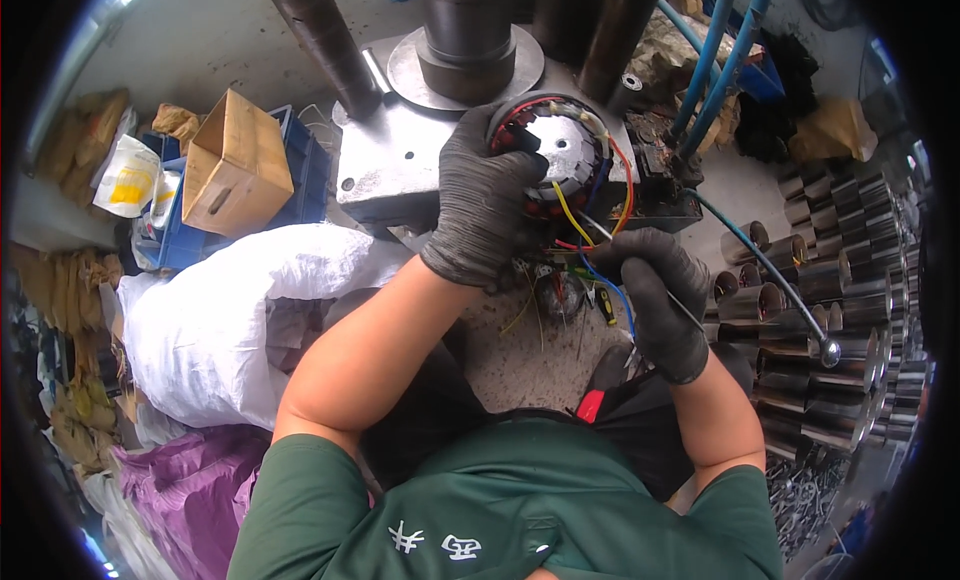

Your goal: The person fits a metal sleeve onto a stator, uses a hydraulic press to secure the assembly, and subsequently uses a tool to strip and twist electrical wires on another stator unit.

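In my left hand (485, 195), gloved in dark grey, is a motor stator (594, 130), a ring with windings and notched teeth. My fingers wrap round its left side, and it is tilted over the metal plate of a press. Yellow, red and blue lead wires (569, 212) trail from it toward my right hand (660, 290). That hand, gloved too, is closed round a thin pale rod (684, 311) whose upper end points at the stator's lower edge. Whether it also grips the blue wire, I cannot tell.
A press ram (467, 65) stands over the metal plate (395, 175), between dark columns. To the right, a ball-ended lever (829, 353) juts out above stacked metal cylinders (845, 310). A wooden box (235, 170) sits in a blue crate; below lies a white sack (195, 340).
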A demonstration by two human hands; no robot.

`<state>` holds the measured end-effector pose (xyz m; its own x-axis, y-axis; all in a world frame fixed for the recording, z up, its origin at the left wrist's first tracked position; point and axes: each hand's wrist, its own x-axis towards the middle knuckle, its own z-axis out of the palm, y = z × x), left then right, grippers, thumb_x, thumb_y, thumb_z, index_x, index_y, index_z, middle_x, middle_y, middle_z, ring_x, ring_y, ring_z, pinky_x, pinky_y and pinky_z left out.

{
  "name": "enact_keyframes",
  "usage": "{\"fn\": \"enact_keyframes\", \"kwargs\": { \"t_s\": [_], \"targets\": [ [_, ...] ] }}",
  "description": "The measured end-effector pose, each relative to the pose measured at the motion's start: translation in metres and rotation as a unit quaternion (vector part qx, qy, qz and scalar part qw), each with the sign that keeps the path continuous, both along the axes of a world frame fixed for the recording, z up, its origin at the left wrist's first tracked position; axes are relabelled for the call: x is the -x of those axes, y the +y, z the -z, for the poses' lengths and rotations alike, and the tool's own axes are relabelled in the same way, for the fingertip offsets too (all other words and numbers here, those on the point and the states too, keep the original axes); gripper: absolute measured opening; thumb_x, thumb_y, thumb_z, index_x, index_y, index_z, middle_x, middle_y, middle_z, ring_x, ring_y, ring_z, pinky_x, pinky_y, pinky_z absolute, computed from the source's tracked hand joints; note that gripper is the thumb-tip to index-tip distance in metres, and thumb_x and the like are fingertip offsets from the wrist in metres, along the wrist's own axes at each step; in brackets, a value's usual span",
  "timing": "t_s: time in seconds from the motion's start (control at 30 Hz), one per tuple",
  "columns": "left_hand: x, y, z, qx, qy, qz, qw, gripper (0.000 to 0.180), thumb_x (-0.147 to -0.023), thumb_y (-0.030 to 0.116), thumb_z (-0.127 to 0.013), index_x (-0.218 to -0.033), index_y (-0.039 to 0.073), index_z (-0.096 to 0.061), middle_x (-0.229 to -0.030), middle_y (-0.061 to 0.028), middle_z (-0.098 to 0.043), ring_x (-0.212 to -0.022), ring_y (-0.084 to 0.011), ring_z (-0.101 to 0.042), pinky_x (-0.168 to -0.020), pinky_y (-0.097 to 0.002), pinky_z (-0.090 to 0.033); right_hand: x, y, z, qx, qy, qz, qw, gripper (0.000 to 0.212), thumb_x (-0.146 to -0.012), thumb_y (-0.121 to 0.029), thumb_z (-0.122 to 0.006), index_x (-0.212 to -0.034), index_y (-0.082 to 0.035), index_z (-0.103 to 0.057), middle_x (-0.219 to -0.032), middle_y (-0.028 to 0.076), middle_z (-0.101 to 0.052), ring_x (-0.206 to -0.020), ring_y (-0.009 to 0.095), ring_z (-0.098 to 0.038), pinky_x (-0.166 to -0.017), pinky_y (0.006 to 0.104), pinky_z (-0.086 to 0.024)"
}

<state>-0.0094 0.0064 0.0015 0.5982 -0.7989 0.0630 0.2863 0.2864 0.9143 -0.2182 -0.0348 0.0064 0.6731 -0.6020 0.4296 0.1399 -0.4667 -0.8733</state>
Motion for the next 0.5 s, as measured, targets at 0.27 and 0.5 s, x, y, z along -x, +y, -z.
{"fn": "enact_keyframes", "kwargs": {
  "t_s": [0.27, 0.5],
  "targets": [
    [-0.010, 0.002, 0.000, -0.019, 0.096, 0.050, 0.994, 0.041, -0.070, -0.007, -0.055, -0.111, -0.003, -0.059, -0.089, -0.0087, -0.061, -0.074, -0.0216, -0.066, -0.063, -0.0374, -0.064, 0.001, -0.013, 0.001, 0.165, 0.008, 0.073, 0.984, 0.012, -0.092, -0.001, -0.056, -0.099, 0.001, -0.065, -0.081, 0.012, -0.066, -0.070, 0.023, -0.065, -0.066, 0.0348, -0.052],
    [-0.003, 0.001, 0.003, -0.042, 0.056, -0.002, 0.998, 0.037, -0.070, -0.003, -0.053, -0.106, -0.002, -0.063, -0.082, -0.0079, -0.064, -0.072, -0.0185, -0.062, -0.069, -0.0307, -0.056, -0.002, -0.013, 0.010, 0.095, -0.002, 0.075, 0.993, 0.013, -0.094, -0.001, -0.055, -0.101, 0.002, -0.065, -0.085, 0.012, -0.067, -0.075, 0.020, -0.066, -0.069, 0.0319, -0.053]
  ]
}}
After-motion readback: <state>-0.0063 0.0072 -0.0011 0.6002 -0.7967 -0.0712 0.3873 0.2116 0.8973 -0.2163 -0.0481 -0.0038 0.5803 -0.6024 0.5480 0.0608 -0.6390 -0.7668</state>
